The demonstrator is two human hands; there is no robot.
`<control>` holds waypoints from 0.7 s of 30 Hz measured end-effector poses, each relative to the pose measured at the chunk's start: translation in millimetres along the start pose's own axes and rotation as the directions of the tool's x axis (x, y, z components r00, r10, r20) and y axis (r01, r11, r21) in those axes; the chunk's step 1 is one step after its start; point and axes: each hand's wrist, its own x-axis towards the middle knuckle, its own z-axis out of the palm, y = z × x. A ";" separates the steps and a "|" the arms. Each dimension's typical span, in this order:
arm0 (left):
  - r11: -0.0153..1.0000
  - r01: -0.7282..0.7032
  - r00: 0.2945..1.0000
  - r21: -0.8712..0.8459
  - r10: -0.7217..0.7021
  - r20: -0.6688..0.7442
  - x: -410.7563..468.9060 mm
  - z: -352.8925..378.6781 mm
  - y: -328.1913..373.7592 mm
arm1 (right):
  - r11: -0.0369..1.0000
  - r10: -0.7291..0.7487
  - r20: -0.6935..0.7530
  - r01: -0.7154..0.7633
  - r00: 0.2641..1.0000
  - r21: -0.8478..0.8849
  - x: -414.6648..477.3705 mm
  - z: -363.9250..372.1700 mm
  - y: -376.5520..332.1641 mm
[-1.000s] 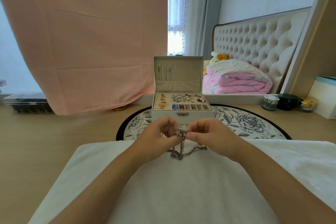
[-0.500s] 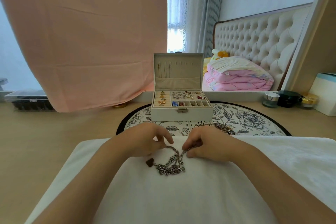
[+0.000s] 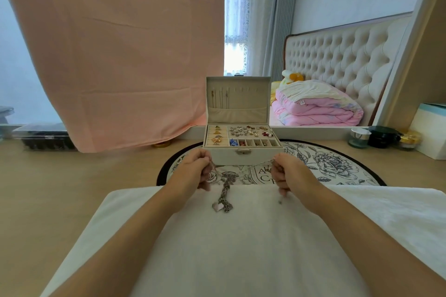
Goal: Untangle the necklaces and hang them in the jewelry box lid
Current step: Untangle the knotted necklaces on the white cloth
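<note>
- White towel covers the near bench.
- Left hand and right hand, fingers curled, each pinch chain; tangled necklaces dangle beside the left hand, touching the towel.
- Jewelry box stands beyond, lid upright.

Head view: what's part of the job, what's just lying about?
Job: necklaces, jewelry box lid, left hand, right hand, both gripping chain.
Lying about: jars, pink quilt, plush toy, flowered mat.

jewelry box just beyond hands
</note>
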 end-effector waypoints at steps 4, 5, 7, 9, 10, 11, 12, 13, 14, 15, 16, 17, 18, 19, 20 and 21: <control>0.947 -0.117 0.988 0.300 0.141 -0.057 1.2 -10.4 -2.2 | 0.902 -0.145 -0.119 0.082 0.982 -0.423 -4.0 -10.0 -1.0; 0.914 -0.141 0.986 0.380 0.164 -0.027 0.1 -12.9 -0.9 | 0.859 -0.170 -0.138 0.078 0.976 -0.506 -5.1 -12.1 -1.2; 0.821 -0.154 0.987 0.549 0.150 0.054 -2.2 -16.7 1.4 | 0.734 -0.185 -0.165 0.024 0.969 -0.679 -5.2 -14.5 0.3; 0.717 -0.141 0.989 0.682 0.077 0.124 -4.6 -18.1 4.2 | 0.583 -0.166 -0.151 -0.027 0.974 -0.812 -6.9 -13.0 -0.1; 0.686 -0.131 0.987 0.716 0.022 0.160 -5.3 -17.8 5.3 | 0.515 -0.150 -0.125 -0.030 0.981 -0.857 -8.3 -11.1 -1.1; 0.662 -0.122 0.981 0.740 -0.034 0.192 -6.3 -16.5 7.1 | 0.454 -0.134 -0.098 -0.027 0.986 -0.891 -9.9 -9.3 -2.3; 0.635 -0.116 0.974 0.764 -0.078 0.213 -7.4 -14.6 8.8 | 0.398 -0.127 -0.068 -0.012 0.990 -0.917 -10.6 -7.6 -2.4; 0.605 -0.117 0.969 0.787 -0.105 0.225 -8.9 -12.9 10.5 | 0.350 -0.129 -0.037 0.010 0.991 -0.937 -11.5 -5.6 -2.5; 0.574 -0.128 0.966 0.809 -0.112 0.233 -10.4 -11.5 11.7 | 0.314 -0.160 0.000 0.051 0.987 -0.948 -11.1 -3.6 -1.6; 0.551 -0.152 0.965 0.820 -0.098 0.244 -11.2 -10.1 12.0 | 0.298 -0.211 0.047 0.110 0.976 -0.948 -10.4 -1.2 -0.2; 0.555 -0.177 0.964 0.813 -0.070 0.258 -11.8 -8.1 12.1 | 0.319 -0.290 0.099 0.193 0.952 -0.928 -9.2 1.4 2.4; 0.609 -0.190 0.963 0.770 -0.038 0.268 -12.0 -6.0 11.4 | 0.380 -0.382 0.135 0.288 0.914 -0.879 -9.7 5.7 3.5; 0.710 -0.186 0.963 0.679 -0.004 0.268 -12.2 -3.5 11.2 | 0.456 -0.450 0.142 0.364 0.881 -0.812 -11.6 11.4 3.5; 0.816 -0.174 0.966 0.552 0.032 0.257 -11.9 -0.4 10.8 | 0.523 -0.468 0.143 0.404 0.872 -0.751 -16.1 18.7 0.8; 0.896 -0.157 0.970 0.415 0.061 0.235 -11.0 2.6 10.4 | 0.569 -0.428 0.162 0.404 0.889 -0.716 -19.7 26.2 -1.6; 0.947 -0.137 0.974 0.292 0.076 0.213 -10.7 5.7 11.0 | 0.607 -0.354 0.190 0.379 0.916 -0.699 -21.4 33.8 -2.3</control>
